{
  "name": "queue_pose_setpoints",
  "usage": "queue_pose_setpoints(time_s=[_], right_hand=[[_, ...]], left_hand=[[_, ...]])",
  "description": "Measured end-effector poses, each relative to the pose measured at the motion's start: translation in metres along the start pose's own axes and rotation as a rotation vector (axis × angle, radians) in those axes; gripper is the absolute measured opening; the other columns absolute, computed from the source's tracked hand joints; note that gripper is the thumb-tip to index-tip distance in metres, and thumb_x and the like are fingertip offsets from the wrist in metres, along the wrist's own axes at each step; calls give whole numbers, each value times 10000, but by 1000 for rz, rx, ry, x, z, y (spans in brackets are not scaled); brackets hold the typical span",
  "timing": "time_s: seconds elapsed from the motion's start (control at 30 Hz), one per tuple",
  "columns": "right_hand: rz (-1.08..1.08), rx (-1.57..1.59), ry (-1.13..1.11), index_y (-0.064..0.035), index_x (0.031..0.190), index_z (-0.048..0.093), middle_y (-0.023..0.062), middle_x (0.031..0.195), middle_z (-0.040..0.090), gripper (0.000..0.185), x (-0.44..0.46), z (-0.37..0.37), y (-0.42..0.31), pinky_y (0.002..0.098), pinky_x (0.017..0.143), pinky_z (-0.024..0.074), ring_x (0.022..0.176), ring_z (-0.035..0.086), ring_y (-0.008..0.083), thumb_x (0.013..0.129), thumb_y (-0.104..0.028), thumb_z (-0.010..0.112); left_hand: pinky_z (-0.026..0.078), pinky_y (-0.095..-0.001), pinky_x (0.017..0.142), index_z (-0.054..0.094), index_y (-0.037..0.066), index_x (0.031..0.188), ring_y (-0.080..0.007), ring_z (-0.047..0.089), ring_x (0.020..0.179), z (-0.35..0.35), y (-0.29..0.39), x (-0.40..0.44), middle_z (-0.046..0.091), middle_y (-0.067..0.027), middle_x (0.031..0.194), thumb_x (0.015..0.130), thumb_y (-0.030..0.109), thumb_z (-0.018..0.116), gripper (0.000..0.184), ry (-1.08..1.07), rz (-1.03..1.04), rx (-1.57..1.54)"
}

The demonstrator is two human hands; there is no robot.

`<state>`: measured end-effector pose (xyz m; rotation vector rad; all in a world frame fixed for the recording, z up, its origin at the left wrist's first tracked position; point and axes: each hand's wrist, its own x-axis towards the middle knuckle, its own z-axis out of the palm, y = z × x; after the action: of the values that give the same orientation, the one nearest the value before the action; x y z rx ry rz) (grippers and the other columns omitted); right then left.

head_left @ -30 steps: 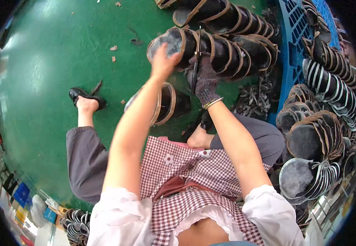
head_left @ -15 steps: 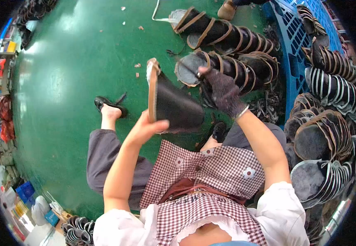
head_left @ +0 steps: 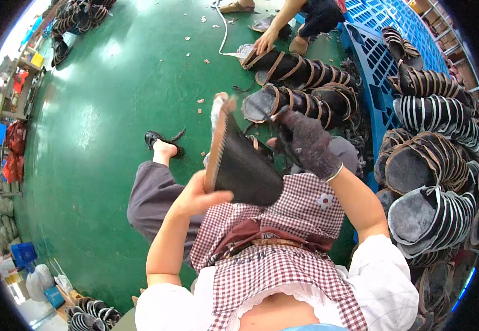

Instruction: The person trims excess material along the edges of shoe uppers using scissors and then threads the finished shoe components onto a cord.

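Observation:
My left hand [head_left: 198, 197] grips a black shoe upper [head_left: 248, 174] along its tan, saw-toothed edge, thumb across the near side. A whitish lining shows at its far end, and the rounded toe part points right, above my apron. On my right hand [head_left: 308, 144] is a dark knitted glove. Its fingers are closed round a dark, scissor-like tool [head_left: 285, 144], blurred and partly hidden, just right of the upper and apart from it. Beyond this hand lies a row of nested black uppers [head_left: 300, 105] with tan edges on the floor.
Another person's hand [head_left: 265, 41] touches a second row of nested uppers [head_left: 289, 67]. Blue plastic pallets [head_left: 366, 71] stand at the right, beside stacked uppers [head_left: 416, 165], some white-edged. Scraps dot the green floor [head_left: 85, 165]. Shelves [head_left: 16, 105] line the left.
My view has shifted, and the upper now sits closer to my lap with its toe part tilted lower. Another person's arm has come into view at the top, reaching to the far row.

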<state>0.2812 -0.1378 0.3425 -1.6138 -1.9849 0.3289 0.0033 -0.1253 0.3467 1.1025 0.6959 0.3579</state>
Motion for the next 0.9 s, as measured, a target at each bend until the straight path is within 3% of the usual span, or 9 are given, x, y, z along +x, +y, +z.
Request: queue_pose_setpoints(time_s=[0.07,0.13,0.27,0.4,0.53,0.6,0.73,0.87,0.9], right_hand=[[490,616,51,-84,1045,575,106,872,600,391,-13,9,18,322,636,496,748,631,284,733,-275,711],[471,745,100,-106,1095,543,103,886,592,426,-27,-1,6,306,642,496,762,634,236,725,-219,720],[-225,62,276,-96,1199,434,119,862,555,599,-40,-25,-46,351,639,450,682,560,294,678,-149,724],[-261,-115,284,-30,1178,447,151,858,535,542,-48,-30,-31,395,599,440,687,549,312,683,-98,656],[47,42,347,-43,1172,466,182,978,565,468,-60,-39,-10,384,691,477,833,594,329,731,-63,621],[25,61,426,-55,1147,504,136,878,622,427,-64,-47,-6,359,648,481,749,619,316,758,-157,647],[166,592,247,-62,1124,527,73,794,618,309,-75,-45,8,296,604,480,677,618,205,835,-154,582],[-120,36,383,-37,1096,546,35,750,576,235,-69,-47,27,257,612,483,637,575,126,879,-123,531],[170,374,100,-33,1104,546,32,809,583,273,-66,-63,21,251,656,479,703,569,101,844,-112,574]], left_hand=[[452,-313,855,498,-41,1140,-145,555,954,6,-12,12,590,-67,1039,771,43,642,405,177,127,-56],[460,-347,865,474,-37,1160,-195,566,985,35,-3,33,577,-95,1081,817,76,583,377,395,288,-373],[461,-417,864,486,-5,1124,-261,575,970,61,10,66,574,-131,1082,886,177,497,300,465,328,-868],[460,-414,851,509,-3,1081,-265,583,931,87,24,76,598,-135,1018,918,301,466,348,400,280,-907],[458,-404,826,564,21,1027,-298,564,953,87,15,76,602,-135,1000,857,312,558,337,14,157,-530],[447,-402,808,589,28,978,-284,555,923,95,15,61,589,-135,974,735,142,676,283,435,953,997],[468,-346,705,617,36,843,-269,560,814,87,23,93,600,-85,900,671,45,676,182,565,988,1083],[449,-366,653,578,34,762,-280,545,757,92,28,95,543,-96,778,720,67,627,72,504,777,1182],[437,-379,640,562,40,743,-289,536,735,92,27,96,509,-112,740,731,84,612,68,452,714,1140]])
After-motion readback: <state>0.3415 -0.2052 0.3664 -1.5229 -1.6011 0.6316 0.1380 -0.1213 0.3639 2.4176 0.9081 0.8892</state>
